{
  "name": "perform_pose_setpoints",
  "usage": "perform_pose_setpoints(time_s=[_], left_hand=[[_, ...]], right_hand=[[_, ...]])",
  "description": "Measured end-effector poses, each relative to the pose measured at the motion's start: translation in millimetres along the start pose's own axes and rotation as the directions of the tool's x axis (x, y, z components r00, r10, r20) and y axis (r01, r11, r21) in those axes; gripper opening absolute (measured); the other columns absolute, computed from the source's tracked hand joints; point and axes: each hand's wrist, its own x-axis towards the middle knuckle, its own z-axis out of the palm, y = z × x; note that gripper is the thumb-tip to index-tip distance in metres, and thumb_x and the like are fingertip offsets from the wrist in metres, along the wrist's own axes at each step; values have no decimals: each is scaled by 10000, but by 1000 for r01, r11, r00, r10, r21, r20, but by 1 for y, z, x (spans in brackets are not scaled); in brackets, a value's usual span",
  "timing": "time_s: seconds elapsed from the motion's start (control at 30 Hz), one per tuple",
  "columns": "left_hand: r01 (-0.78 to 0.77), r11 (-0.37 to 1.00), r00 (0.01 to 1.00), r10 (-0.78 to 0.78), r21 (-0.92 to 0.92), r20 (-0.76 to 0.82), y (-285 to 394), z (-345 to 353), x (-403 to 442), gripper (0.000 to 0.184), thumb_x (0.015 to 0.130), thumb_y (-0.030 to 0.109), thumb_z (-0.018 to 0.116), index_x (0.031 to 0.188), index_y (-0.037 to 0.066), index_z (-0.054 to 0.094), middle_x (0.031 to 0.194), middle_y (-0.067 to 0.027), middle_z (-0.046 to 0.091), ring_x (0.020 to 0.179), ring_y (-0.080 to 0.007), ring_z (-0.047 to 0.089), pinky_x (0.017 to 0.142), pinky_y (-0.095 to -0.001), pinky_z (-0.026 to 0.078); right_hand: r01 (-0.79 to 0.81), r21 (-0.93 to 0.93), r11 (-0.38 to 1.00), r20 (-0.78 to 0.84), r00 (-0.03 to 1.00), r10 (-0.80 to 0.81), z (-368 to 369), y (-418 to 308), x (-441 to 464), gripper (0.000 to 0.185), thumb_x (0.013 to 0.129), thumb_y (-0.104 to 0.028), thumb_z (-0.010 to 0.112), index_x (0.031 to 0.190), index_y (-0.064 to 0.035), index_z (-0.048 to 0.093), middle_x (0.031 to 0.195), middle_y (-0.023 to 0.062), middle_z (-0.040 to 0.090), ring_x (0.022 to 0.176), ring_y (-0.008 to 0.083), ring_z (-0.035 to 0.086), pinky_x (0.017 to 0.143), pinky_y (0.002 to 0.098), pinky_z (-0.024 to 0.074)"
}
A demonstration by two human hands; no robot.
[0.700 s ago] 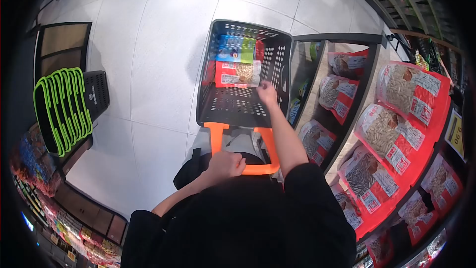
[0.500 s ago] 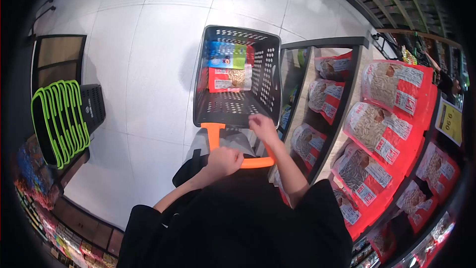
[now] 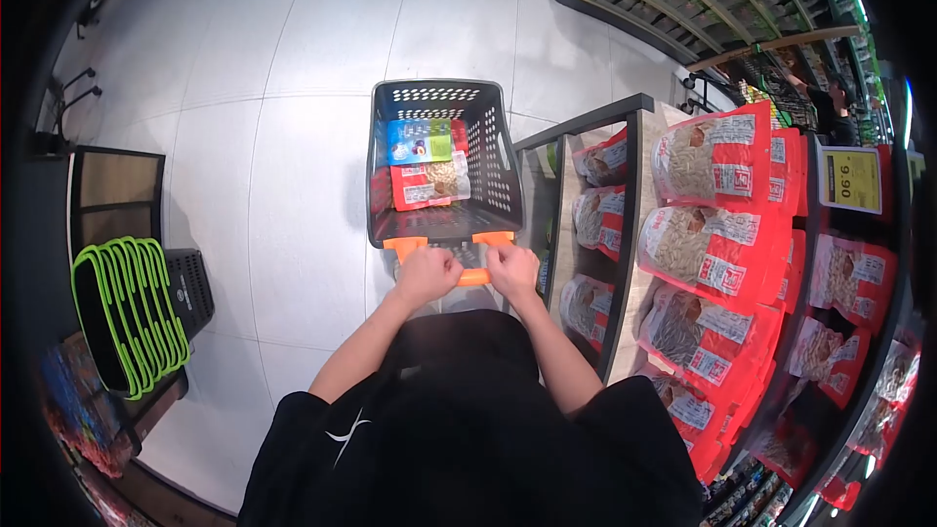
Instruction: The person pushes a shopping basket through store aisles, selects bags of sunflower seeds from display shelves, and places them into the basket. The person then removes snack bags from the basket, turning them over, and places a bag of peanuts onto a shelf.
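Both hands are on the orange handle (image 3: 474, 276) of a dark grey perforated basket (image 3: 384, 176). My left hand (image 3: 428, 274) is closed round the handle's left side. On its right side my right hand (image 3: 512, 269) is closed too, with the knuckles up. In the basket lie a blue and green packet (image 3: 418, 141) and, nearer to me, a red and clear bag of nuts or seeds (image 3: 429, 182), partly overlapping. More red shows beside the blue and green packet.
A shelf unit (image 3: 639, 137) with red bags (image 3: 708, 161) stands close on the right, beside a yellow price sign (image 3: 855, 181). Stacked baskets with green handles (image 3: 132, 317) are at the left. Part of another person (image 3: 835, 117) shows at the upper right.
My right hand has come back from inside the basket to the orange handle and closed on it. The shelves, price sign and far display have shifted in view.
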Motion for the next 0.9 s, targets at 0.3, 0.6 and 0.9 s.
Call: perform_pose_setpoints(time_s=[0.3, 0.6, 0.9], left_hand=[[1, 986, 1000, 3, 169, -22, -3, -72, 125, 244, 719, 226, 588, 610, 19, 656, 639, -217, 618, 624, -383, 633, 634, -460, 522], [22, 972, 997, -4, 235, -74, 2, -118, 278, 260, 723, 231, 584, 573, 20, 608, 597, -198, 594, 578, -373, 606, 588, -445, 496], [70, 954, 991, -35, 291, -125, 20, -146, 429, 267, 724, 256, 576, 595, 27, 621, 603, -202, 594, 592, -384, 610, 590, -450, 503]], right_hand=[[30, 119, 992, 8, 999, -31, -13, -54, 111, 262, 772, -300, 576, 699, -69, 676, 675, 178, 652, 692, 377, 651, 660, 489, 505], [121, 238, 964, 21, 991, -130, -36, -81, 248, 244, 781, -285, 581, 727, -56, 646, 679, 159, 653, 680, 355, 649, 633, 476, 489], [102, 260, 960, -32, 995, -97, -66, -96, 387, 261, 779, -281, 568, 709, -35, 622, 686, 171, 648, 669, 368, 638, 630, 479, 486]])
